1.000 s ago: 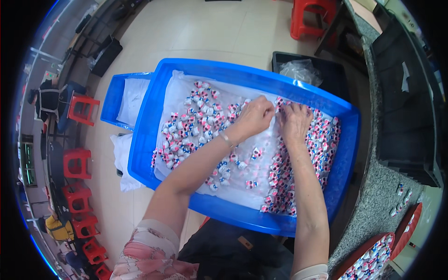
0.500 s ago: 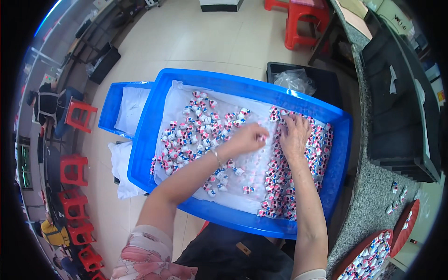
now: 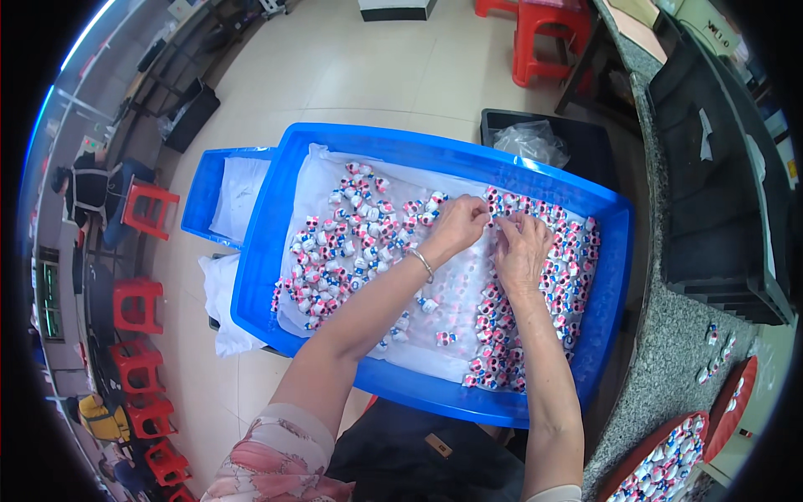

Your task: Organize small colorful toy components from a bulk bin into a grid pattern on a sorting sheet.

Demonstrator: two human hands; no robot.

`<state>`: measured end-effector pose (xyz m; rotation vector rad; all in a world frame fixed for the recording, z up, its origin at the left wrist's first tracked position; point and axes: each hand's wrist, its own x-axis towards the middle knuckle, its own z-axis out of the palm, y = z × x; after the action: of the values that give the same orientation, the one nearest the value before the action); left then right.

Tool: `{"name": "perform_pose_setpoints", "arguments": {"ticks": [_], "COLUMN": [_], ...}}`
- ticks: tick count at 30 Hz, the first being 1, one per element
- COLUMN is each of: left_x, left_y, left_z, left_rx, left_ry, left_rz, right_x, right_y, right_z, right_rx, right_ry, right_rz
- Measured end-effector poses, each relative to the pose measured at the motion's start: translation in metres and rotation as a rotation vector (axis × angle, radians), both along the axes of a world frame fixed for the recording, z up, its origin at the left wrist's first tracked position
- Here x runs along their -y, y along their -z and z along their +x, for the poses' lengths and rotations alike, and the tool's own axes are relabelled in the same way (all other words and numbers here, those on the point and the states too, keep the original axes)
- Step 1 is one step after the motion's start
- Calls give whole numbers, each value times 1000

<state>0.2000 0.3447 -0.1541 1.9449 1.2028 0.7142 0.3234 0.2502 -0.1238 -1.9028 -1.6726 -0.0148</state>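
Note:
A big blue plastic tub (image 3: pixel 381 136) lies before me, lined with a white sheet (image 3: pixel 416 350). Small toy figurines (image 3: pixel 368 227) in white, pink and blue are heaped loosely on its left side. On the right, more figurines (image 3: pixel 571 272) stand packed in rows. My left hand (image 3: pixel 462 224) is at the far end of the rows' left edge, its fingertips pinched at a figurine. Close beside it, my right hand (image 3: pixel 523 249) bends over the rows with thumb and fingers drawn together. What its fingertips hold is hidden. One single figurine (image 3: pixel 446 339) lies apart on the sheet.
A smaller blue tub (image 3: pixel 201 197) adjoins at the left. Behind stands a black crate (image 3: pixel 577 151) with clear plastic bags. On the right, a speckled counter (image 3: pixel 648 368) bears a black bin (image 3: pixel 711 167) and red trays of figurines (image 3: pixel 669 460). Red stools (image 3: pixel 138 305) line the left.
My left hand has carried a figurine away to the far right, up to the edge of the rows. My right hand has shifted slightly left and toward me, its fingers now beside the left hand's.

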Motion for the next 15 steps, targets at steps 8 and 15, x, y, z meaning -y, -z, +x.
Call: {"name": "perform_pose_setpoints", "arguments": {"ticks": [8,15], "left_x": [-18,-45], "left_y": [-37,-34], "left_z": [-46,-48], "left_rx": [-331,-613], "left_ry": [10,14], "left_rz": [239,147], "right_x": [3,20], "right_y": [-8,-5], "right_z": [4,4], "right_rx": [82,35], "right_ry": [0,-3], "right_rz": [-58,-61]}}
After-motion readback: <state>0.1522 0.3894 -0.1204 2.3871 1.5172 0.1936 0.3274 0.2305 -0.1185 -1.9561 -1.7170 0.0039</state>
